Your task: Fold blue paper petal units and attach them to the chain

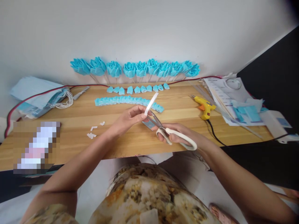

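Note:
My left hand pinches a narrow white strip, which sticks up and to the right from the fingertips. My right hand is wrapped round the white handles of a pair of scissors. Their blades point up and left and lie close to the strip's lower end, partly apart. Behind both hands, a row of overlapping light blue pieces lies on the wooden table. Small white scraps are scattered left of my left forearm.
Blue flowers on sticks lean along the wall, with small folded blue pieces before them. A yellow glue gun and papers lie right. Left are blue sheets in plastic, white cord and a pixelated object.

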